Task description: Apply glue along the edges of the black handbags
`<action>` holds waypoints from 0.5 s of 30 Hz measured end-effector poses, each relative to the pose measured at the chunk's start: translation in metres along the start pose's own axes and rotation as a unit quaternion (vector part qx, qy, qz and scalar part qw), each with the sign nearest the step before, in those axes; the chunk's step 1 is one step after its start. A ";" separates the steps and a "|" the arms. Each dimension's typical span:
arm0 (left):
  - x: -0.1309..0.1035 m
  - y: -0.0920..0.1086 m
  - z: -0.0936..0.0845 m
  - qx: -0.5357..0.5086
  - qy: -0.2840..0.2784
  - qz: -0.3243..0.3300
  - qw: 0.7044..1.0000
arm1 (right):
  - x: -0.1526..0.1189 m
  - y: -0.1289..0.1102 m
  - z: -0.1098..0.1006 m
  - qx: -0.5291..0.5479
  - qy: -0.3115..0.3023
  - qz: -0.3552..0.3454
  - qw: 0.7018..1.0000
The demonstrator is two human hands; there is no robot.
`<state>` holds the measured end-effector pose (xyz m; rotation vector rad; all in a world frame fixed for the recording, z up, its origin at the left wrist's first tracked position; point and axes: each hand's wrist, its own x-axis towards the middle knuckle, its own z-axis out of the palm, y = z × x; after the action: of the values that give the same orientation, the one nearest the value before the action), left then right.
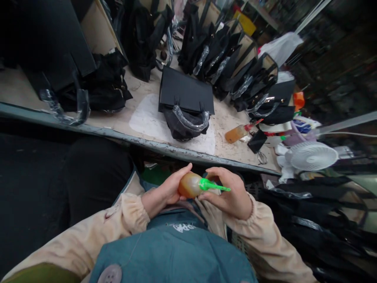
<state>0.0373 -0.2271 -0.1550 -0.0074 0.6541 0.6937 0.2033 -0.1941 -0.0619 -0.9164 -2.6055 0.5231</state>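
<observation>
Curving inward, both hands (167,190) (237,194) flank the sideways bottle (189,185).

1. Dim overall; bench top (141,90) and white fan (312,156) read brightest. Light source out of frame.
2. Floor at left (23,188) and top-right background (344,59) sink to near black.
3. Dark shadow under the bench edge.
4. Glints on plastic handle wrap (191,125).
5. Wide-angle stretch toward edges; bags at right (321,212) smeared.
6. Centre clearer: bottle (190,185) slightly soft, readable.
</observation>
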 end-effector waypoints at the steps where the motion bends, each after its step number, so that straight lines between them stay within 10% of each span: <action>1: -0.001 0.000 0.001 -0.005 0.002 0.015 1.000 | 0.000 -0.001 0.001 0.003 0.009 0.005 1.000; 15: -0.001 -0.001 -0.006 0.035 -0.051 -0.077 0.995 | 0.007 -0.003 0.002 0.081 0.019 -0.061 0.995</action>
<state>0.0340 -0.2300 -0.1592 0.0414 0.5735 0.5198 0.1958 -0.1925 -0.0615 -0.7048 -2.5223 0.6648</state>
